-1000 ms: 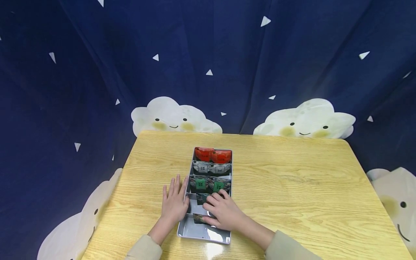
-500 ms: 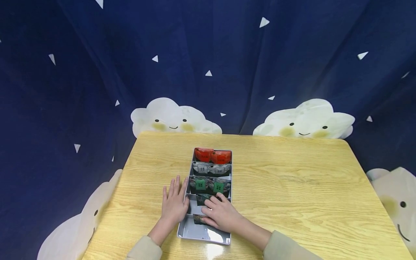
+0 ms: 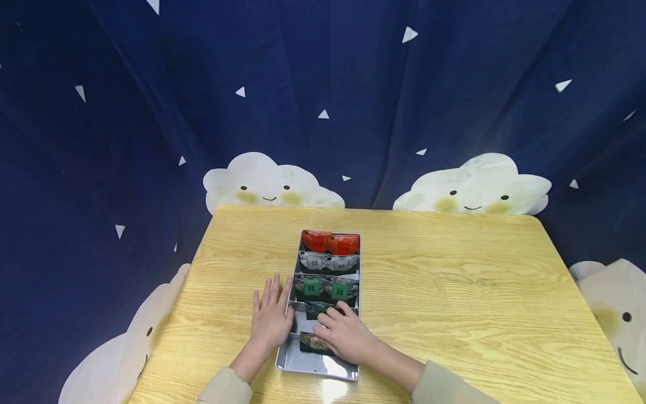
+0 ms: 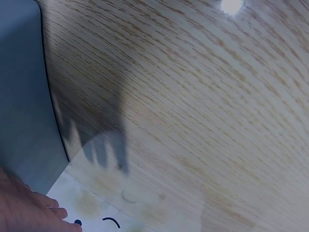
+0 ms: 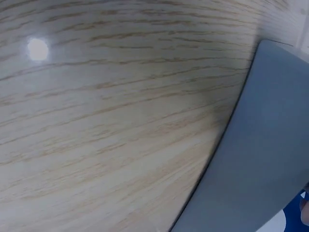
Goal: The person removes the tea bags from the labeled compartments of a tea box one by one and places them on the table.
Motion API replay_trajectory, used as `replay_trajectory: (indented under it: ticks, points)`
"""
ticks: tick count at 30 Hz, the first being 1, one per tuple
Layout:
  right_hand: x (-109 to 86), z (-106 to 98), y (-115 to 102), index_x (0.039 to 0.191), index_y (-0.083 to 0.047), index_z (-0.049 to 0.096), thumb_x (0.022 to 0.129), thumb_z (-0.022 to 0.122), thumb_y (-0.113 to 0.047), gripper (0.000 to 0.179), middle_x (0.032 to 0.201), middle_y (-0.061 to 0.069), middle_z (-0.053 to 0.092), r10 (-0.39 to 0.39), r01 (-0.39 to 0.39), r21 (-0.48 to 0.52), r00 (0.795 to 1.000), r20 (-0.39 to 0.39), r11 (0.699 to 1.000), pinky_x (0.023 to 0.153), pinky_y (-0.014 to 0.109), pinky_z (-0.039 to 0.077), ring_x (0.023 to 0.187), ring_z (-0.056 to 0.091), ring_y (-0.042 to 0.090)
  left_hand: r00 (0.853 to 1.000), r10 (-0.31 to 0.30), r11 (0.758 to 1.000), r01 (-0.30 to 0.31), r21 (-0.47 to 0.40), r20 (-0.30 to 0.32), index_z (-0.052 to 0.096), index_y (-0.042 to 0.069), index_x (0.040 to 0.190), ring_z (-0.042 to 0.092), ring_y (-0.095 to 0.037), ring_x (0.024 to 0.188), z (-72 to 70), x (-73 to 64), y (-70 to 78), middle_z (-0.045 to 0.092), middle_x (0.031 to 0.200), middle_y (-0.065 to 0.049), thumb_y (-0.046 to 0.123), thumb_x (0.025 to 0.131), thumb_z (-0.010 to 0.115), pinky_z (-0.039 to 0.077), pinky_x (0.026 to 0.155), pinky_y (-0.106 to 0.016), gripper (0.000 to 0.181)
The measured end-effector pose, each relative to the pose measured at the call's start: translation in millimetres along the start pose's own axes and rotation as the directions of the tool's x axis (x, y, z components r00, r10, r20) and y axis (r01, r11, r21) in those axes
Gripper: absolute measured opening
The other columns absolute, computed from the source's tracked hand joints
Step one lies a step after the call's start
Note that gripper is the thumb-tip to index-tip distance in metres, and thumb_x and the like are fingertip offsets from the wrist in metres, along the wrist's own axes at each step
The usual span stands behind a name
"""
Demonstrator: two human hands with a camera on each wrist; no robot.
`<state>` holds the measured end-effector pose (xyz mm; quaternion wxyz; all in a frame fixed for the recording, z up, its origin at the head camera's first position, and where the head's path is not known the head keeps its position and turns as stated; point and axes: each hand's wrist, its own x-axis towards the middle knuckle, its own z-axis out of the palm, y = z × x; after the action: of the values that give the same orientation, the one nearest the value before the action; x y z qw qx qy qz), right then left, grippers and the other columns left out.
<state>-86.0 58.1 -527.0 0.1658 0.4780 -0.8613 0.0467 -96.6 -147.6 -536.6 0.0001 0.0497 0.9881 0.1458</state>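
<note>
A grey divided tray [image 3: 298,359] lies lengthwise on the wooden table. My left hand [image 3: 271,318] rests along its left side, fingers straight and thumb over the rim. Over the two nearest compartments, my right hand [image 3: 349,335] has bent fingers, its thumb at the top edge of a dark packet [image 3: 309,343] with a tan label. I cannot tell whether it pinches that packet, as the hand covers its right part. Another dark packet [image 3: 315,310] stands just beyond the fingertips. Both wrist views show mostly the tray's outer wall [image 4: 21,87].
Farther up the tray stand green-labelled packets [image 3: 311,287], silvery white packets [image 3: 314,262] and red packets [image 3: 317,242], in pairs, one row per compartment. The wooden table [image 3: 454,292] extends widely to the right. A dark blue curtain [image 3: 282,67] with clouds hangs behind its far edge.
My right thumb has moved up from the front of the nearest dark packet to its top edge, and the packet's tan label now shows. The left hand and tray have stayed put.
</note>
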Motion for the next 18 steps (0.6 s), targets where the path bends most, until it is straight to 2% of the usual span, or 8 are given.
replay_trajectory:
  ticks: [4,10,18]
  points:
    - [2.3,-7,1,0.089,-0.025,0.055,0.092,0.046,-0.038,0.016,0.089,-0.009,0.054,0.022,-0.022,0.010,1.000,-0.012,1.000,0.085,0.037,0.036,0.083,0.048,0.013,1.000,-0.002,1.000,0.002,-0.001,0.003,0.025,0.019,0.146,0.013,-0.033,0.138,-0.6,-0.2,0.0,0.017,0.151,-0.013,0.025,0.090,0.046,0.006,0.109,-0.055,0.060]
    - [6.4,-21,6,0.086,-0.025,0.054,0.093,0.044,-0.037,0.018,0.085,-0.010,0.050,0.083,-0.081,0.080,0.996,-0.013,0.993,0.085,0.036,0.035,0.079,0.045,0.012,1.000,-0.001,1.000,0.001,0.004,0.004,0.024,0.019,0.146,0.011,-0.032,0.138,-1.6,-0.4,0.8,0.015,0.152,-0.013,0.025,0.090,0.046,0.008,0.108,-0.055,0.061]
    - [10.6,-50,27,0.076,-0.024,0.048,0.092,0.047,-0.033,0.019,0.076,-0.011,0.044,0.167,-0.163,0.168,0.986,-0.013,0.972,0.086,0.039,0.034,0.075,0.041,0.011,1.000,0.005,1.000,-0.005,0.008,-0.007,0.025,0.018,0.146,0.011,-0.032,0.139,-1.3,-0.8,0.6,0.016,0.151,-0.014,0.024,0.089,0.046,0.008,0.108,-0.056,0.061]
